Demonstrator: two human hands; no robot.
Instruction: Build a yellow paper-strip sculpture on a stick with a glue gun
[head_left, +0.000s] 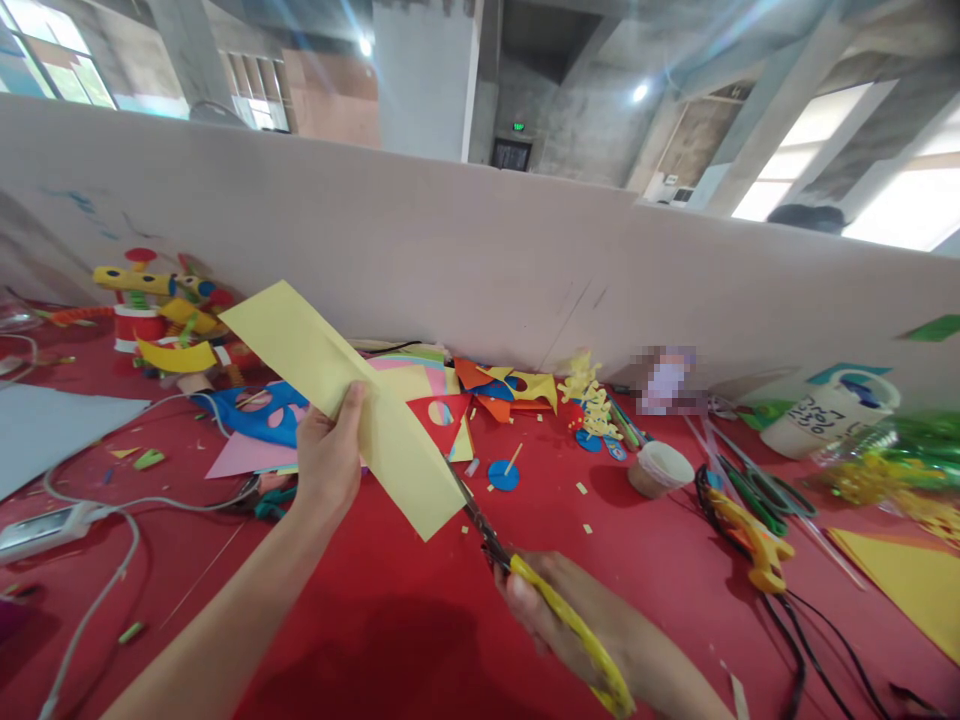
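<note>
A long strip of pale yellow paper [397,440] is raised above the red table, slanting from upper left to lower right. My left hand [331,450] pinches it near the middle, thumb on the near face. In my right hand [551,605] are scissors [577,630] with yellow handles, fingers wrapped round them. Their dark blades point up and left and meet the paper's lower right edge. Whether the blades are parted cannot be made out. Behind the strip lie cut coloured papers, among them a blue piece with holes [274,410] and a pink sheet [240,455].
A paper cup [660,470], a yellow glue gun [750,535] and green-handled scissors [754,500] lie to the right. A power strip [45,535] with white cable is at left. A pale partition [480,260] stands along the back. Paper scraps dot the table [420,620].
</note>
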